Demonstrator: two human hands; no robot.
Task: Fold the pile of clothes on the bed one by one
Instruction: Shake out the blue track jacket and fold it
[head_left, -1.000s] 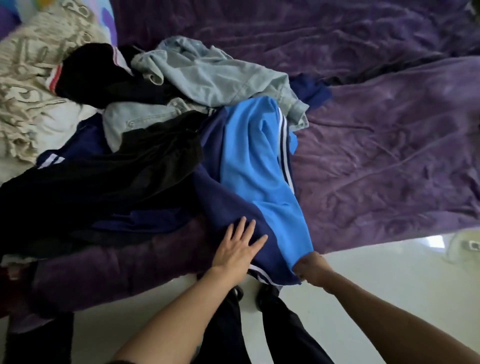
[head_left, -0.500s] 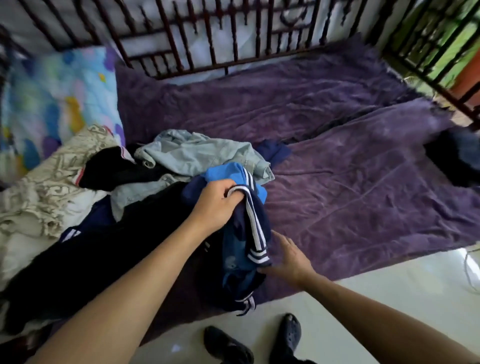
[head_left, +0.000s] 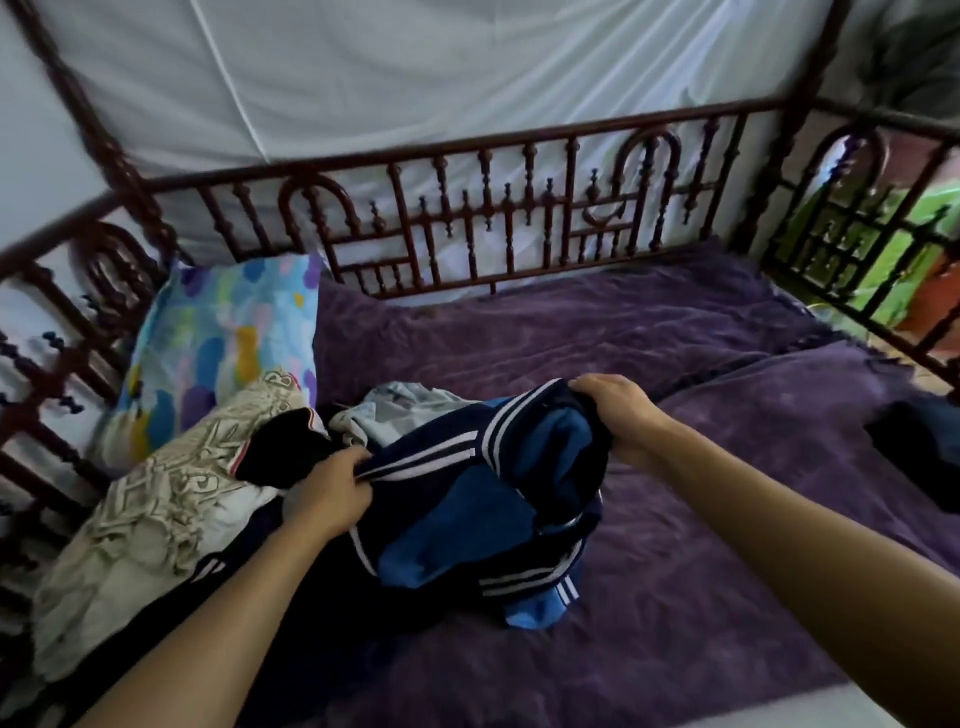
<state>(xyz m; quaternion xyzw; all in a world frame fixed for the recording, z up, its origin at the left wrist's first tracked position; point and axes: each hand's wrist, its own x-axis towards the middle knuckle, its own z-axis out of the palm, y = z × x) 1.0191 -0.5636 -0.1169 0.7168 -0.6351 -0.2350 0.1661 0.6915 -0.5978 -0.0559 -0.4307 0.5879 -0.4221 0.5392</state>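
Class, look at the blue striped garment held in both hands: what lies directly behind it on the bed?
Behind the blue striped garment a pale grey garment shows, partly hidden. Whatever else lies there is covered.

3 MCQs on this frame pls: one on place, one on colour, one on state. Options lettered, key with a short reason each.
1. Where is the patterned pillow?
A. far left of the bed
B. far right
C. on the floor

2. What colour is the bed cover?
A. green
B. purple
C. white

3. What is happening to the blue striped garment?
A. folded flat
B. untouched in the pile
C. gripped by both hands

Key: A, it leans by the left railing. B, the cover is purple all over. C, the left hand and right hand each grip an edge, the garment bunched between them.
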